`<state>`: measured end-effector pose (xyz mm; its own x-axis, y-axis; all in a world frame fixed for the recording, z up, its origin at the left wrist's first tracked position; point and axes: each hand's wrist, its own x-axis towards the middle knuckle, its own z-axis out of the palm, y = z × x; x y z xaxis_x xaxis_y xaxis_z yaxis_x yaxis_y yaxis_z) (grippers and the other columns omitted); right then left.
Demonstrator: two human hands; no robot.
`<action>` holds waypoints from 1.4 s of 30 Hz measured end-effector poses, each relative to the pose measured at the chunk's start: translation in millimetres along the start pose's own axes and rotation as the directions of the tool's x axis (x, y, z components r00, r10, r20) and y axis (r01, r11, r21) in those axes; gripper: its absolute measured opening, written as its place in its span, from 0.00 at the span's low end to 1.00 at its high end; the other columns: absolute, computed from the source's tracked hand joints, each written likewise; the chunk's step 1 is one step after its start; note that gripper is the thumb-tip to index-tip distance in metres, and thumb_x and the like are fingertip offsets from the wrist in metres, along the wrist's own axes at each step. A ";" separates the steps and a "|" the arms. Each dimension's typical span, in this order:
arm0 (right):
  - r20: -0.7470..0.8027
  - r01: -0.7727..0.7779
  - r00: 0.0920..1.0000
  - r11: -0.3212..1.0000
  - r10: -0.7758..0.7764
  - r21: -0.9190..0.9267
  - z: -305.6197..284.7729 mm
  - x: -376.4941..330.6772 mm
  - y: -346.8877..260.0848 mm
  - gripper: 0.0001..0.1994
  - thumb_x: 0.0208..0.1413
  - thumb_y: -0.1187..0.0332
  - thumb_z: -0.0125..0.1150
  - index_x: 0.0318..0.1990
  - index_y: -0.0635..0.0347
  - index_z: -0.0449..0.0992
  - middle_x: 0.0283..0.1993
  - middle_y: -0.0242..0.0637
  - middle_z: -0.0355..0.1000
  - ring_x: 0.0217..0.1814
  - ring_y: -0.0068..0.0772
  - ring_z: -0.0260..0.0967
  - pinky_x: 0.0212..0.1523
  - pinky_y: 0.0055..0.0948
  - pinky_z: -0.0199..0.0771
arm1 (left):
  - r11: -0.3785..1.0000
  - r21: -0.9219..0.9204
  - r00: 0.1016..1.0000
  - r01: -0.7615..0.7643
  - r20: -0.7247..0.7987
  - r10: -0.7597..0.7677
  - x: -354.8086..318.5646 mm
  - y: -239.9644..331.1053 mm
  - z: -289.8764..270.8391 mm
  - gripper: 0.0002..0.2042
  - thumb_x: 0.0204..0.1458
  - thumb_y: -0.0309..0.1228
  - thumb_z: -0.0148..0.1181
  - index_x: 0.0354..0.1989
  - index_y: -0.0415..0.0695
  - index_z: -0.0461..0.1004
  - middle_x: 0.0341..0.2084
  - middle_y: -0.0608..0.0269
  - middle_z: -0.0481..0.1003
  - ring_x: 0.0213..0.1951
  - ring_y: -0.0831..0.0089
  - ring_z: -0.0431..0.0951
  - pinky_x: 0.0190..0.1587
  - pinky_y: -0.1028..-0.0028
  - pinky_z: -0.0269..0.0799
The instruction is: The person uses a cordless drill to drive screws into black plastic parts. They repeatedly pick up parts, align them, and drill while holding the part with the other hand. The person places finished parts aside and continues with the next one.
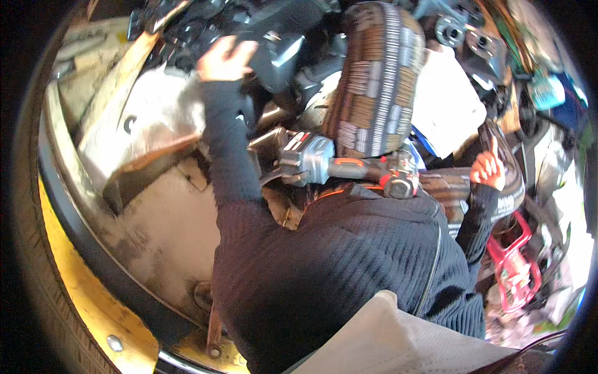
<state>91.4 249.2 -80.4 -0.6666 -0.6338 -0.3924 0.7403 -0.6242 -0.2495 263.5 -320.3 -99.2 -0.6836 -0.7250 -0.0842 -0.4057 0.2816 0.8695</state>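
My left hand (223,59) reaches up and to the left, its fingers curled over the edge of a glossy black panel (283,43). Over on the right, my right hand (488,169) has one finger raised and the others folded on the rim of a brown-and-white patterned seat cover (377,81). A grey and orange power tool (330,165) lies across my chest between the two arms, and neither hand holds it. Both sleeves and my torso are in a dark knit sweater.
A white cloth (448,100) lies right of the seat cover. A red metal tool (514,265) sits lower right. A worn metal floor plate (168,218) is on the left, edged by a yellow rim (81,287) and a tyre (37,293). Metal parts (467,34) crowd the top right.
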 end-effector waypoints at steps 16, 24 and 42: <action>-0.660 0.289 0.313 0.730 -0.683 -0.619 -129.5 -211.0 -114.0 0.14 0.51 0.62 0.57 0.44 0.53 0.77 0.18 0.21 0.61 0.14 0.16 0.50 0.14 0.20 0.52 | 0.166 0.018 0.098 -0.986 0.864 0.493 -131.9 189.7 356.8 0.34 0.38 0.28 0.59 0.59 0.57 0.59 0.29 0.58 0.66 0.22 0.58 0.73 0.23 0.62 0.70; -0.450 -0.574 0.253 0.241 -0.856 -0.782 -275.3 -135.4 -164.8 0.18 0.44 0.52 0.61 0.40 0.49 0.79 0.40 0.34 0.76 0.41 0.31 0.74 0.45 0.28 0.70 | 0.150 -0.066 -0.038 -0.986 0.983 0.181 -183.9 126.0 403.0 0.28 0.47 0.39 0.55 0.59 0.53 0.58 0.29 0.54 0.69 0.27 0.57 0.75 0.30 0.62 0.72; -0.220 -0.774 0.543 -0.381 -0.810 -0.506 -183.3 -66.1 -239.6 0.36 0.35 0.39 0.64 0.51 0.51 0.72 0.45 0.44 0.73 0.48 0.40 0.71 0.49 0.34 0.69 | 0.802 0.379 0.292 -0.462 0.919 -0.266 -130.1 183.6 135.4 0.22 0.39 0.21 0.55 0.48 0.41 0.71 0.30 0.57 0.74 0.31 0.71 0.76 0.35 0.77 0.72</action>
<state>-26.0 524.5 -156.9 -0.9427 0.2623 -0.2061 0.2777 0.9594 -0.0494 195.8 -89.2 5.5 -0.6492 0.2909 -0.7027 -0.2390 0.7991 0.5516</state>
